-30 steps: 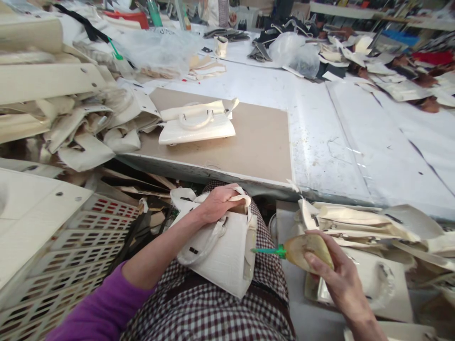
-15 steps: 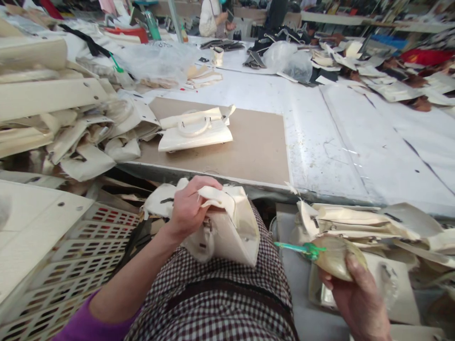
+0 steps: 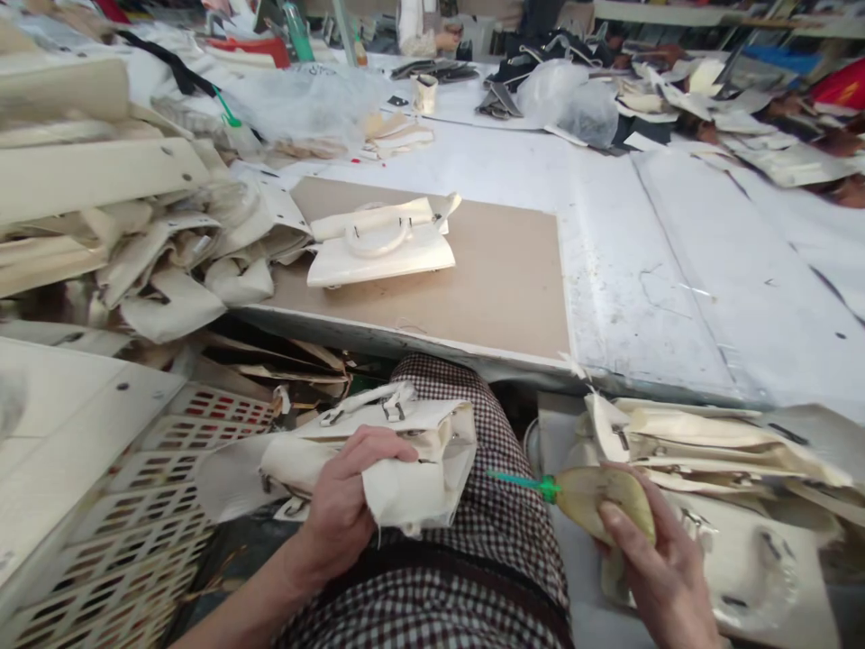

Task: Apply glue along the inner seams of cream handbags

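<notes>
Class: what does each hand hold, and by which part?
Left hand: cream bag, by its near side. Right hand: squeeze bottle, by its body.

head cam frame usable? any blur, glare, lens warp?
Head view: light is even and diffuse, with dark shadow only under the table. The white table cover has a mild sheen, not blown out. Left hand and cream bag are fairly sharp. Right hand and squeeze bottle are slightly soft. Wide-angle bowing at the edges; far clutter looks smeared.

The person is wearing a maroon-and-white checked garment (image 3: pixel 504 514), showing between the left hand (image 3: pixel 341 505) and the right hand (image 3: pixel 659 568). A dark band (image 3: pixel 432 563) is running across it just below the left hand. Both hands are going bare.
</notes>
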The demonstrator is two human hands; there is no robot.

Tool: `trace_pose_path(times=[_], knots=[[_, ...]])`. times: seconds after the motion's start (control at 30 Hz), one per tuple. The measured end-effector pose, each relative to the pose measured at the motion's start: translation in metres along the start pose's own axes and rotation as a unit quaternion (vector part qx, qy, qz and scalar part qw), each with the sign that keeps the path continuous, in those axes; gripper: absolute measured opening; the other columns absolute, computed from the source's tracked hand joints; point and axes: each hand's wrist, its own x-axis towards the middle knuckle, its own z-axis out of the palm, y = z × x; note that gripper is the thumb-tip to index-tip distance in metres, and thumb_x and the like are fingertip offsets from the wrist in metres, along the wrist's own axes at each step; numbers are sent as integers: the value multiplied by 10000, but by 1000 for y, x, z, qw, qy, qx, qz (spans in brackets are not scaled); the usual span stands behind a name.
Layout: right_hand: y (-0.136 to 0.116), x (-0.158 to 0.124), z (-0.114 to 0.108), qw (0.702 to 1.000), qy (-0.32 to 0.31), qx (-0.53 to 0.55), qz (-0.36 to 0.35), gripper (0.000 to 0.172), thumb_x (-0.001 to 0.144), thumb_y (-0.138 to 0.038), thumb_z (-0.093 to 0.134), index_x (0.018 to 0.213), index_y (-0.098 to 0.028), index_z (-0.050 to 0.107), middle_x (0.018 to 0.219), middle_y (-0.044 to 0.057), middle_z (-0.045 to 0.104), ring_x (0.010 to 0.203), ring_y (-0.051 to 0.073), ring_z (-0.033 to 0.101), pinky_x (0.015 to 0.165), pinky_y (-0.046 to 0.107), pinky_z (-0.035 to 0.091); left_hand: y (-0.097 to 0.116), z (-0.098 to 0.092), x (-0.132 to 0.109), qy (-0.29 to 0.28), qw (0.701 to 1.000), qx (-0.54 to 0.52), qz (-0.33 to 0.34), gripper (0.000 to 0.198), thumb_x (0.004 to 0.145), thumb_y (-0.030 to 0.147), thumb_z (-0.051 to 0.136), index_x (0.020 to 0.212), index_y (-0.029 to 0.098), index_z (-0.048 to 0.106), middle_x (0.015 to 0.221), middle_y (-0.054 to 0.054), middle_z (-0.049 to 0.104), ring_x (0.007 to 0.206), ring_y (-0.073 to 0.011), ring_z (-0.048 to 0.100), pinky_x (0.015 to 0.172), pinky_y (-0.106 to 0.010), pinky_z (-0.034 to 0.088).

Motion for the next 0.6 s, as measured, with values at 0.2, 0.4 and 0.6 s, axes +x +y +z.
trace_pose_path(times=[0.2,0.4,0.6], knots=[[-14,25,20,996,-39,-60,-45,613,719,-619,862,1150,-217,693,766,21,710,562,213,612,478,296,559,1,-6,-3,-42,995,-70,-56,256,1043,401,603,934,204,726,827,-44,746,799,-181,657,736,-248,533],[-31,40,36,993,-51,-64,-86,589,697,-581,881,1134,-238,684,1013,70,765,873,289,729,689,321,621,-10,-14,9,-76,990,-99,-62,205,1014,351,660,923,189,746,829,-70,744,814,-205,677,785,-287,543],[-24,51,36,989,-68,-77,-107,597,728,-578,872,1176,-243,665,1049,83,756,914,303,731,771,365,620,-19,-19,11,-77,987,-122,-64,207,1014,340,649,927,185,754,828,-93,744,806,-228,678,795,-330,555]])
